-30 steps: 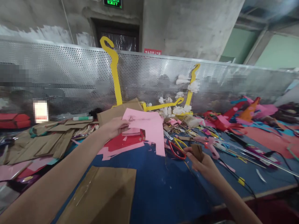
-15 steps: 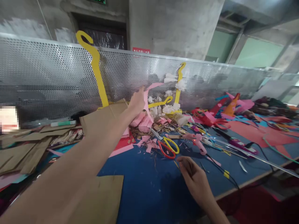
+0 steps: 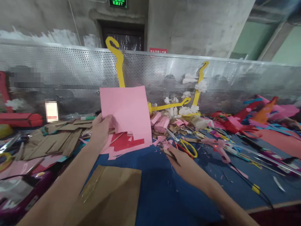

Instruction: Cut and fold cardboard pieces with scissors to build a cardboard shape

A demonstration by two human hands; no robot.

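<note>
Two bare hands work above a blue tabletop (image 3: 162,197) in the head view, taking its middle as the clock's centre. Toward 9 o'clock, close to that centre, a pink sheet (image 3: 125,105) stands nearly upright, broad face to the camera, its lower edge cut in steps. The left hand (image 3: 101,130), at 8 o'clock, pinches its lower-left part, thumb in front. The right hand (image 3: 184,161), at 5 o'clock, has its fingers drawn together and seems to pinch a small brown piece (image 3: 174,156), perhaps card, beside the pink scraps (image 3: 162,142). Scissors (image 3: 185,147) lie at 4 o'clock, just beside that hand; a pink glue gun (image 3: 221,149), its light lit red, lies farther out, between 3 and 4.

To handle the sheet well, keep the grip light and near the edge so the paper does not crease, support the narrow strip at its right, and keep the right wrist off the scissor handles and away from the glue gun's tip, which may be hot.

Compared with half a second ago, the left arm has drawn back from its reach toward 12 o'clock, the sheet has turned from a curled, edge-on look to full face, and the right hand has moved in toward the scraps.
</note>
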